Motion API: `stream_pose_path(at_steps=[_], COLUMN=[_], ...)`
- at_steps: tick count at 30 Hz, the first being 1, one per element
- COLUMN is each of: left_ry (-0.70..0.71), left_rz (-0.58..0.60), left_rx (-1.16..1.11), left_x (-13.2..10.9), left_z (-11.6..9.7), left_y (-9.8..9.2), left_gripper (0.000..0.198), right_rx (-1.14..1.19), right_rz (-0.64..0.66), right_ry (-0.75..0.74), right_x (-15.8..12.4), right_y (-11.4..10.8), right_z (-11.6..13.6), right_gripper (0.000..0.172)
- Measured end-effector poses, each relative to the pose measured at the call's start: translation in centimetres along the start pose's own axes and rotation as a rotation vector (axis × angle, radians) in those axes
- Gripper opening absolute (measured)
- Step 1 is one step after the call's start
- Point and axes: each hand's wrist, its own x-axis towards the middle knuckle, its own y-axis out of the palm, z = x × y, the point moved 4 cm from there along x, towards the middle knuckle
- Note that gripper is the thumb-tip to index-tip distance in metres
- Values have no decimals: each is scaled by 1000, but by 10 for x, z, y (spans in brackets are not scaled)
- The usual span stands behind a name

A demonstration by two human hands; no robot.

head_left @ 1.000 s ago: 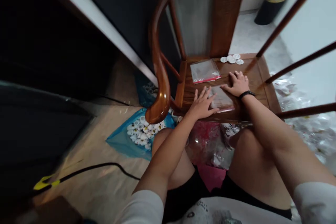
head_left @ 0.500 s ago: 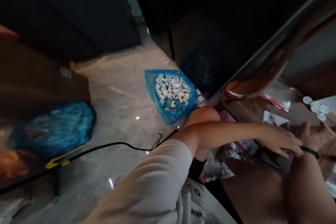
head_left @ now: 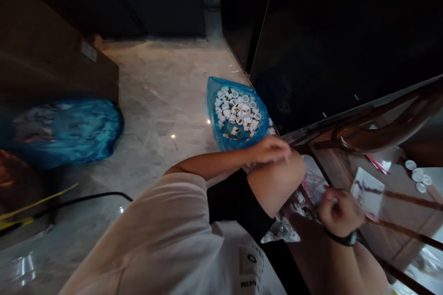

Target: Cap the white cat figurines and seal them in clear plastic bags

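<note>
My left hand [head_left: 272, 150] is over my bent knee, just below the blue plastic bag [head_left: 218, 133]. Its fingers are smeared by motion, so I cannot tell whether they hold anything. Inside the bag lie many small white ring-shaped pieces [head_left: 244, 108]. My right hand [head_left: 341, 212], with a black band on the wrist, is raised over my lap at the right. Its fingers are curled together, and what they hold, if anything, is too blurred to name. The nearest thing to it is a white printed card [head_left: 368, 191] on the wooden surface.
Several round white pieces [head_left: 418, 175] and a clear bag with a red strip [head_left: 379, 164] lie at the right, by a curved wooden armrest [head_left: 374, 140]. Clear plastic packaging [head_left: 284, 228] sits between my legs. Another blue bag [head_left: 83, 124] stands left by a cardboard box [head_left: 100, 69].
My hands, close together at the right before, are now apart. The left one has swung left to the knee near the blue bag; the right one has come back toward my lap, fingers curled.
</note>
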Motion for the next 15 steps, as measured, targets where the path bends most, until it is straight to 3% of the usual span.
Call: stream_pose_path(at_steps=[2, 3, 5, 7, 10, 15], left_ry=[-186, -285, -501, -723, -915, -964], left_rz=[-416, -516, -562, -532, -386, -286], left_rx=[227, 360, 598, 765, 847, 841], left_x=[-16, -23, -35, -44, -47, -30], left_z=[60, 86, 133, 173, 222, 286], left_y=[-60, -83, -116, -133, -135, -121], left_gripper=[44, 39, 25, 46, 79, 88], right_rx=[117, 160, 180, 103, -40, -92], right_rz=[329, 473, 693, 790, 902, 1147], right_ry=[-200, -315, -534, -606, -492, -239], right_x=[14, 23, 43, 70, 113, 161], right_y=[30, 44, 72, 103, 158, 259], right_z=[70, 106, 169, 212, 230, 188], right_gripper=[45, 39, 38, 40, 37, 39])
